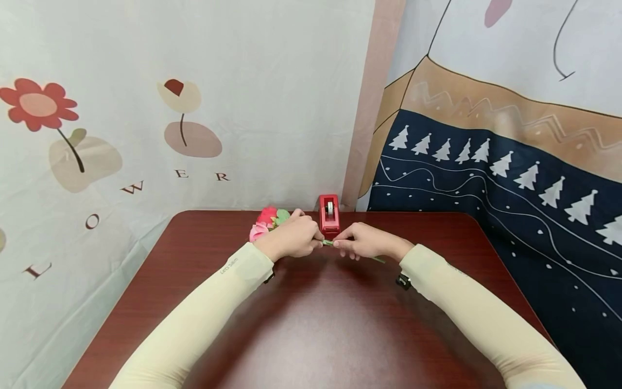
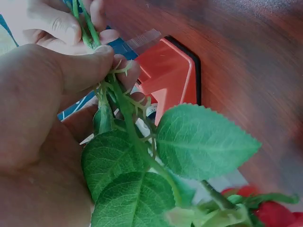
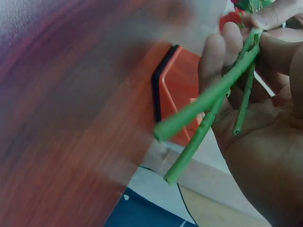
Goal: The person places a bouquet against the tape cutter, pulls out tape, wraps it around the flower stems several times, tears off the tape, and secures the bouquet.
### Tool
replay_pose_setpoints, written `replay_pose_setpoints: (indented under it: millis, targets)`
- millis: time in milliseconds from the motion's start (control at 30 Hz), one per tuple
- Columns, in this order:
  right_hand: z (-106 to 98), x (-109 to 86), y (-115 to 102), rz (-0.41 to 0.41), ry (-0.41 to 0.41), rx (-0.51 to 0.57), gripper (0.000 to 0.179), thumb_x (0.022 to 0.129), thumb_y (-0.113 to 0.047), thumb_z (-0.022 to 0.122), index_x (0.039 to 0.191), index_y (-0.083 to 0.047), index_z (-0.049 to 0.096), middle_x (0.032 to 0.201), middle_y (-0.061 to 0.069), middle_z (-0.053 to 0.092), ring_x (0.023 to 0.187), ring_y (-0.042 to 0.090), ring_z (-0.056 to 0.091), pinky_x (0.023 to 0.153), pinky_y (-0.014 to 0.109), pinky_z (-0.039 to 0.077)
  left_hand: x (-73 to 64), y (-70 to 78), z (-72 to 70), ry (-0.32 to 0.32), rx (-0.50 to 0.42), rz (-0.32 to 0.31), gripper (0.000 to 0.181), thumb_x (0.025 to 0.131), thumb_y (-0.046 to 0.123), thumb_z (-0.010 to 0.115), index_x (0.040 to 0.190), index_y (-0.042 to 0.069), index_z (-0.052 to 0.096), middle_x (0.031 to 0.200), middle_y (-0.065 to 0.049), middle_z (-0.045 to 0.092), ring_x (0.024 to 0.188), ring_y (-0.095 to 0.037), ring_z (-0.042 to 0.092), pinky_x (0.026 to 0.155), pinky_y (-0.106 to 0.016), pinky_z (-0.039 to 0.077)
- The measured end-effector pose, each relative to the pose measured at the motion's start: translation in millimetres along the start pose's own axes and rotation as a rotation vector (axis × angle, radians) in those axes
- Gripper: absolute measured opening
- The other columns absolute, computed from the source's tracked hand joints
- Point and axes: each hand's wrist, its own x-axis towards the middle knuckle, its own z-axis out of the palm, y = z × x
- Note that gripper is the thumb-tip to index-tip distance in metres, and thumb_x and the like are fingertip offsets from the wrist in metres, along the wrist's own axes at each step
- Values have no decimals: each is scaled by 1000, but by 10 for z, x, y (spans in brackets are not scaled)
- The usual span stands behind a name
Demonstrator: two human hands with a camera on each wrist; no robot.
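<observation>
A small bunch of red and pink artificial roses (image 1: 266, 217) lies across the left hand's far side in the head view. The left hand (image 1: 297, 237) grips the green stems (image 2: 124, 101) just below the toothed leaves (image 2: 203, 142), thumb pressed over them. Close beside it, the right hand (image 1: 364, 241) pinches the lower stems between thumb and fingers. In the right wrist view three cut stem ends (image 3: 189, 151) stick out past the right palm. Both hands are over the table's far part, in front of a red tape dispenser (image 1: 329, 215).
The dark red-brown wooden table (image 1: 335, 335) has its back edge against a pale printed curtain (image 1: 272, 97). A navy cloth with white trees (image 1: 452, 173) hangs at the right. The tape dispenser stands right behind the hands, near the back edge.
</observation>
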Motion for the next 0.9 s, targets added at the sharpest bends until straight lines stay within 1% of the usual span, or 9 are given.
replay_pose_setpoints:
  millis: [67,233,333,433,533,600,667,800,900]
  targets:
    - [34,-3,13,15,1,16,28,113,-22,64,123,-2,80,87,16,75,66,14,64,66,34,61,-1,10,-7,10,23,10,14,104,24,77,100,20,90,82,9,81,97,-22,69,107,-51,39]
    - [127,9,57,40,47,59,27,115,-18,60,121,2,78,76,3,63,60,12,61,60,26,55,12,31,-9,45,52,15,12,102,22,78,98,21,90,80,9,80,98,-22,68,110,-52,40]
    - [159,10,69,36,101,44,28,115,-17,59,120,1,79,77,6,64,63,12,58,61,26,52,31,26,7,72,78,11,13,102,22,79,94,22,88,79,8,80,99,-23,68,114,-54,38]
    - [166,3,64,20,156,3,28,115,-20,60,120,-1,80,86,13,71,73,14,57,67,28,50,46,14,21,103,99,4,10,102,23,79,98,20,88,91,5,82,105,-24,67,120,-56,37]
    - [161,1,68,6,198,-31,28,115,-21,60,117,-3,81,86,12,71,78,15,57,70,30,49,47,4,23,153,119,9,11,101,26,81,108,21,88,109,2,83,114,-25,67,121,-57,37]
    - [159,6,88,7,220,-31,28,115,-22,60,115,-4,81,81,8,68,75,15,56,69,30,48,43,-9,28,211,120,23,15,100,26,82,113,21,88,117,1,83,120,-26,66,121,-56,38]
    - [151,8,106,4,244,-38,29,115,-22,59,113,-3,81,77,2,62,72,15,54,66,30,46,38,-18,36,297,109,55,18,99,26,83,116,21,88,119,2,82,123,-26,65,120,-55,39]
    - [124,-5,133,5,292,-25,29,116,-21,58,113,-2,80,75,-1,60,71,15,54,66,30,46,19,-15,67,490,70,144,16,99,29,84,110,19,89,109,4,80,114,-23,65,109,-47,44]
    - [98,-16,128,5,319,-10,29,116,-21,57,113,-2,80,76,0,60,70,15,54,65,30,46,-8,10,103,628,82,209,15,99,33,84,97,19,88,97,5,77,102,-21,63,97,-43,45]
